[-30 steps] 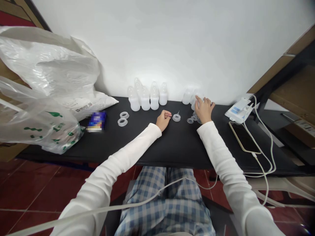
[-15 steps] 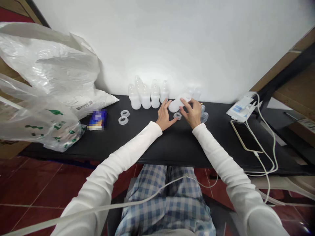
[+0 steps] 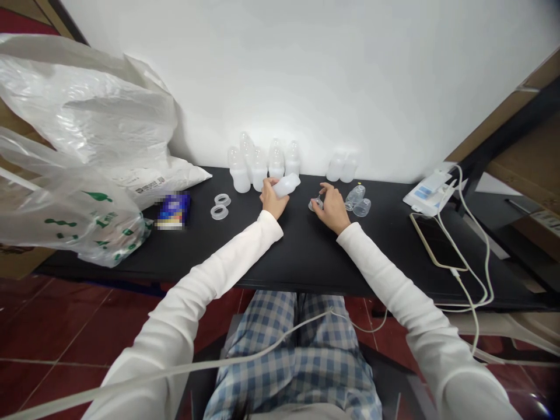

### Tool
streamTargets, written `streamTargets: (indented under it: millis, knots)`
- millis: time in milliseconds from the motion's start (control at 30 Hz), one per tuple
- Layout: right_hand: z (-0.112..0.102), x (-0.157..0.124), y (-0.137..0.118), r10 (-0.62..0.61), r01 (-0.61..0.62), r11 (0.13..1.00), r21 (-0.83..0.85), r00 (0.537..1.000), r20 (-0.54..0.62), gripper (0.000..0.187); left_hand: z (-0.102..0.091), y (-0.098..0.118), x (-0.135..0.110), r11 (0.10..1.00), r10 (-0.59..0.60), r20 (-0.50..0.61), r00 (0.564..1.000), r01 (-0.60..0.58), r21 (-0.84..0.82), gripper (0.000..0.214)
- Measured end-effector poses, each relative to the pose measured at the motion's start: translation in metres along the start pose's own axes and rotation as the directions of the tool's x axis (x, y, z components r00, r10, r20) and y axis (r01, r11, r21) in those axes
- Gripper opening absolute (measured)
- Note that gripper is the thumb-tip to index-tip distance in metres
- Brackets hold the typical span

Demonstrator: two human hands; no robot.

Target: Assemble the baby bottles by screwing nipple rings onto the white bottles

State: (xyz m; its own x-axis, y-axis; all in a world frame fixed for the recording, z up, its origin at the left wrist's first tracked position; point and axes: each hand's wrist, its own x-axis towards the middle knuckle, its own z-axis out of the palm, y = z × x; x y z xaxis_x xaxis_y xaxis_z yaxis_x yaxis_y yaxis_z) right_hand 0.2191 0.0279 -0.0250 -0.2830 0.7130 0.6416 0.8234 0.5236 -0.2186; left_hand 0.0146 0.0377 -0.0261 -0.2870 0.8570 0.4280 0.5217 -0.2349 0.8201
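Note:
My left hand (image 3: 273,199) is closed around a white baby bottle body (image 3: 287,185), tilted with its open neck toward the right. To its right, my right hand (image 3: 333,210) has its thumb and fingers around a clear bottle collar ring (image 3: 314,205) on the tabletop; the fingers partly hide it. Several baby bottles with clear domed caps (image 3: 240,172) stand behind my left hand. Two white bottle bodies (image 3: 335,168) stand by the wall. Clear domed caps (image 3: 361,207) lie just right of my right hand. Two collar rings (image 3: 219,212) lie to the left.
A black table (image 3: 280,262) runs along a white wall. Plastic bags (image 3: 105,216) and a blurred blue packet (image 3: 174,210) occupy the left. At the right lie a phone (image 3: 438,242) with a cable and a white-and-blue package (image 3: 429,195). A cable crosses my lap.
The bottle body has passed from my right hand into my left, which has moved left with it. My right hand has come down to the collar ring on the table.

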Motion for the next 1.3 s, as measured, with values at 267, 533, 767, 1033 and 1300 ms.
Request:
streamTargets:
  millis: [267, 533, 767, 1033, 1300]
  knots:
    - [0.001, 0.001, 0.001, 0.090, -0.087, 0.965, 0.247, 0.996, -0.003, 0.040, -0.002, 0.006, 0.000, 1.000, 0.011, 0.027, 1.000, -0.011, 0.003, 0.054]
    - [-0.005, 0.005, -0.010, 0.230, -0.083, 0.776, 0.626, 0.961, -0.157, 0.048, -0.001, 0.002, -0.001, 0.996, 0.085, 0.057, 0.995, -0.085, 0.007, 0.051]
    - [-0.005, 0.004, -0.013, 0.071, 0.001, 0.795, 0.607, 0.993, -0.095, 0.039, -0.004, 0.006, -0.005, 0.961, 0.260, 0.127, 0.957, -0.269, 0.061, 0.050]
    - [-0.010, 0.005, 0.000, -0.070, 0.099, 0.888, 0.449, 0.994, -0.082, 0.020, -0.016, 0.003, 0.000, 0.894, 0.380, 0.316, 0.869, -0.433, 0.114, 0.051]
    - [-0.008, 0.003, 0.000, 0.069, -0.062, 0.812, 0.581, 0.998, 0.010, 0.041, -0.028, -0.001, 0.006, 0.858, 0.426, 0.373, 0.824, -0.499, 0.122, 0.049]
